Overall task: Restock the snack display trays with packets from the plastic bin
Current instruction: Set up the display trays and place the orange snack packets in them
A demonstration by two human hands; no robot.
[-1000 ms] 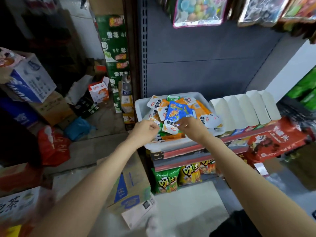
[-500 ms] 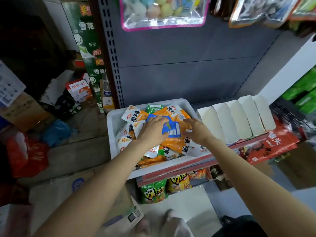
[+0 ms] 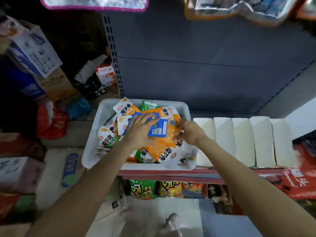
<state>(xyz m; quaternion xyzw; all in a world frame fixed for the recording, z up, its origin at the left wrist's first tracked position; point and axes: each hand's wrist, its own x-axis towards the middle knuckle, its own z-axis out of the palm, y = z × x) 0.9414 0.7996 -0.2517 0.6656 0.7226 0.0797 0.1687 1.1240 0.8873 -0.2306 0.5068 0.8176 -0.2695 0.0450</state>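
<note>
In the white plastic bin on the shelf, our left hand lies with fingers spread flat on a blue packet; our right hand curls onto orange packets just right of it, its grip unclear through blur. White display trays stand to the right.

The white plastic bin is heaped with orange, white and blue snack packets, leaving bare room only along its left wall. Just to its right, a row of white cardboard display trays stands side by side. The grey metal back panel closes the rear. Hanging clear bags crowd the space overhead. Stacked cardboard boxes block the left side.
</note>
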